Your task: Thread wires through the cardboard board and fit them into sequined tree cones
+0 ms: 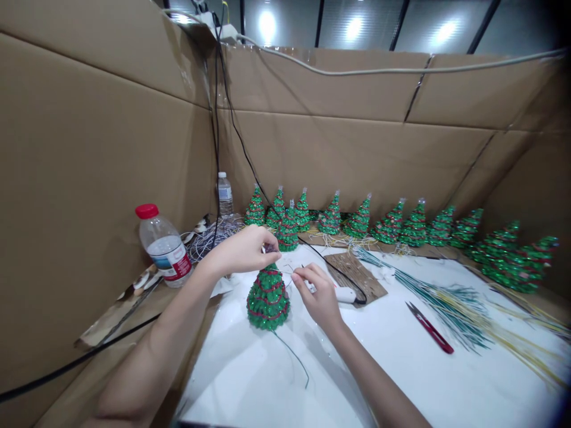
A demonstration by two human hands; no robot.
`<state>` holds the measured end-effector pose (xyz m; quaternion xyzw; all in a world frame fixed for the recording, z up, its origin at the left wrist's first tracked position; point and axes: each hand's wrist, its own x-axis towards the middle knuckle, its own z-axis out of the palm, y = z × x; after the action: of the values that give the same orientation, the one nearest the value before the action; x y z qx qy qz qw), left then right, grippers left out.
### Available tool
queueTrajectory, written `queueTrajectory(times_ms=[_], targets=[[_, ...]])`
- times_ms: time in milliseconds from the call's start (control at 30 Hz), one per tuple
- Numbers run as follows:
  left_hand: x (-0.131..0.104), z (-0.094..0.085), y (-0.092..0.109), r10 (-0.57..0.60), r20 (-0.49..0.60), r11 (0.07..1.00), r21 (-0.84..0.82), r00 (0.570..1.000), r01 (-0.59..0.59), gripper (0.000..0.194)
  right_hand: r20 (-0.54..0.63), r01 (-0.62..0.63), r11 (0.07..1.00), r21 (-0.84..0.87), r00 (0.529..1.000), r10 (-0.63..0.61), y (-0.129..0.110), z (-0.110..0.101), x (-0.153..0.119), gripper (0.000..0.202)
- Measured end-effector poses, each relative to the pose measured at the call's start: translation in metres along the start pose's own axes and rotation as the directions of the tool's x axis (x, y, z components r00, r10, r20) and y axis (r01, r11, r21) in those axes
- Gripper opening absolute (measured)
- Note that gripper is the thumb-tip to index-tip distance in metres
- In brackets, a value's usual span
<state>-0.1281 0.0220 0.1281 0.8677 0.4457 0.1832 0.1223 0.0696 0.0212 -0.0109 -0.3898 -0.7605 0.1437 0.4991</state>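
A miniature Christmas tree [268, 300], green and glittery with red garland, stands upright on the white work surface [241, 368]. My left hand [250, 249] is closed at its top, the fingertips pinching the tip, which they largely hide. Just right of the tip, my right hand [317, 291] pinches a thin wire [288, 272] that runs toward the treetop. A loose green wire [297, 355] trails from the tree's base over the white surface. Partly behind my right hand lies a white-handled corded tool [345, 294]; its kind cannot be made out.
Several similar trees [330, 215] line the back and right edges. Red-handled snips [430, 329] and a bundle of green and yellow wires [428, 297] lie at right. A brown board [357, 276] sits behind my right hand. A red-capped bottle [165, 246] stands left. Cardboard walls [339, 148] surround the table.
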Motion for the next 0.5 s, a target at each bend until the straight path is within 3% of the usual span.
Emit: queueTrajectory(times_ms=[500], targets=[[0.001,0.0016,-0.0014,-0.011,0.002,1.0,0.013,1.0,0.011,0.023,-0.006,-0.014,1.0,0.004,1.0,0.014,-0.0011,-0.0021,0.0001,0.018]])
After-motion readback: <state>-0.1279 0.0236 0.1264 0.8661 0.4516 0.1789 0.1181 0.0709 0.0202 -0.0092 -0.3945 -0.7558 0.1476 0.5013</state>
